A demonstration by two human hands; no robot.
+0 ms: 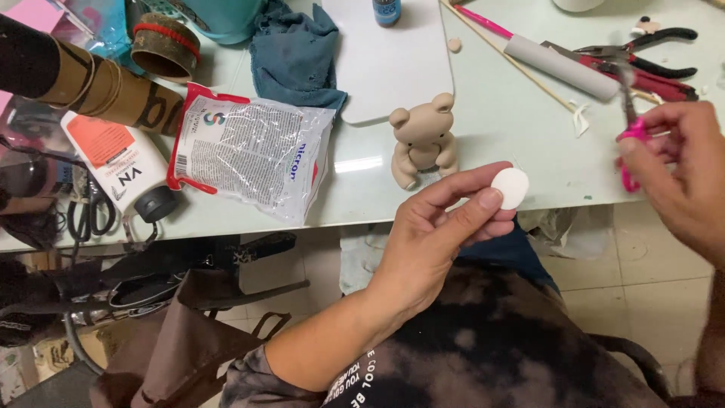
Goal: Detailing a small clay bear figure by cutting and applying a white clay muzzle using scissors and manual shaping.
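Left hand (445, 227) sits closest, pinching one white disc (510, 187) by its edge between thumb and fingertips, raised off the table (513, 113) just right of the bear (424, 140) so the flat face stays clear for work. Left to right on the table: one glue bottle (121, 168), one plastic bag (249, 151), one blue cloth (296, 54), one white board (393, 60), one clay bear upright, one roller (563, 68), two pliers (649, 64). Right hand (683, 170) grips one pair of pink scissors (630, 136), blades up, blurred, well apart from the disc.
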